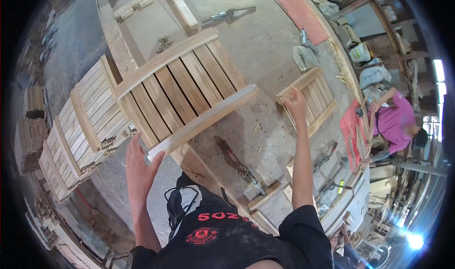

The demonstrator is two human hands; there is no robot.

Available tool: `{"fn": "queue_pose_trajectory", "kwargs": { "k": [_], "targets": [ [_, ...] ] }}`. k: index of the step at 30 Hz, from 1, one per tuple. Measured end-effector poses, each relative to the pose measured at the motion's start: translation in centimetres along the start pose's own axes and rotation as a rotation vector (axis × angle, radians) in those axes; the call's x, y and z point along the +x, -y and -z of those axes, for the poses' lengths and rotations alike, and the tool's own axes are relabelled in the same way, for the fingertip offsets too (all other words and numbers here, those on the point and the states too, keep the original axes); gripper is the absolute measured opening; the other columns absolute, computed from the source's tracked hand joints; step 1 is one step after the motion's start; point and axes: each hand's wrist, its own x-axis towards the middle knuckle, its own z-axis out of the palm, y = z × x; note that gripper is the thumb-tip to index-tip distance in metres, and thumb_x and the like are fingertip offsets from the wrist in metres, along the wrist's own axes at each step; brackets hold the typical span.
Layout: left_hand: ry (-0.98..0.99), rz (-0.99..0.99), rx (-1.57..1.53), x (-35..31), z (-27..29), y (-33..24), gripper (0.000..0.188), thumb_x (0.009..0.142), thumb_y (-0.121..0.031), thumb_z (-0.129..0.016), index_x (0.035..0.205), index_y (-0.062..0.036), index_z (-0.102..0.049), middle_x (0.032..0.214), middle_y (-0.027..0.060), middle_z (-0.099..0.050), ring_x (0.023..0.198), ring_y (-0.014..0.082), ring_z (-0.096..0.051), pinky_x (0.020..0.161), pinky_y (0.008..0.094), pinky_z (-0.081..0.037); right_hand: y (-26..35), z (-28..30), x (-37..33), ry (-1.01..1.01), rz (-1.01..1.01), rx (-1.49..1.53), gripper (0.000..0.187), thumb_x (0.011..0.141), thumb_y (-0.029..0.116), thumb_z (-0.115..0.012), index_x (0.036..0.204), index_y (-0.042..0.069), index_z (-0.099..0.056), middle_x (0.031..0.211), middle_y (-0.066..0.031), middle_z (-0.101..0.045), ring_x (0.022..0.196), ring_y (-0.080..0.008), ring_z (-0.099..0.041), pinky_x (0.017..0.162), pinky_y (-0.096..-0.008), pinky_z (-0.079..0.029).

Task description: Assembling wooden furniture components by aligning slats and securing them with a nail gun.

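A white plastic canister (360, 52) stands at the far bench edge.

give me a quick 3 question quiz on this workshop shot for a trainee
1. True or false: the left hand is at the near rail of the large slatted panel.
2. What does the right hand touch?
A. a hammer
B. the small slatted panel
C. a paint can
3. Fill in: finished panels lie in a stack on the person's ____ side.

Key
1. True: its fingers lie against the rail's end.
2. B: the hand rests on that panel's top corner, on the workbench.
3. Left.
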Motion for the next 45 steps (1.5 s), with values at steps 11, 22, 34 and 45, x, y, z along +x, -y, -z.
{"fn": "queue_pose_trajectory", "kwargs": {
  "k": [11, 22, 34, 45],
  "targets": [
    [0.884, -0.26, -0.774, 3.0, -11.9, -17.8, 0.037, 0.095, -0.029, -0.063, 0.119, -0.0012, -0.058, 0.067, 0.0106, -0.058, 0.06, 0.0201, -0.057, 0.058, 0.0346, -0.045, -30.3, -1.3, -11.7, -0.101, -0.759, -0.107, 0.058, 0.087, 0.046, -0.062, 0.109, -0.007, -0.067, 0.102, -0.0261, -0.069, 0.095, -0.0385, -0.066, 0.087, -0.0441, -0.049],
    [0.828, -0.278, -0.742, -0.9, -20.9, -20.3, 0.031, 0.098, -0.028, -0.059, 0.113, -0.0007, -0.059, 0.07, 0.0086, -0.059, 0.065, 0.0152, -0.055, 0.062, 0.0316, -0.045, -22.0, 5.6, -13.1, -0.169, -0.899, 0.362, 0.047, 0.084, 0.03, -0.073, 0.107, -0.01, -0.066, 0.098, -0.0161, -0.07, 0.089, -0.0275, -0.067, 0.079, -0.0395, -0.052],
    [0.996, 0.841, -1.721, -17.2, -25.7, -30.4, 0.068, 0.092, -0.058, -0.058, 0.132, -0.0029, -0.05, 0.113, 0.0105, -0.068, 0.097, 0.0259, -0.067, 0.084, 0.0395, -0.054, -3.5, 9.7, -36.6, -0.492, -0.697, 1.436, 0.044, 0.074, 0.01, -0.064, 0.116, -0.002, -0.056, 0.094, -0.0087, -0.061, 0.083, -0.021, -0.064, 0.068, -0.0346, -0.055],
    [0.546, 0.558, -1.378, -37.1, -23.7, -24.5, 0.08, 0.094, -0.067, -0.048, 0.126, 0.0054, -0.056, 0.122, 0.0148, -0.061, 0.112, 0.0221, -0.058, 0.094, 0.0437, -0.046, -4.3, 18.8, -67.4, 0.442, -0.576, 0.423, 0.027, 0.081, 0.025, -0.075, 0.097, 0.004, -0.07, 0.091, -0.0115, -0.069, 0.088, -0.0187, -0.065, 0.078, -0.0335, -0.051]
  ]
}}
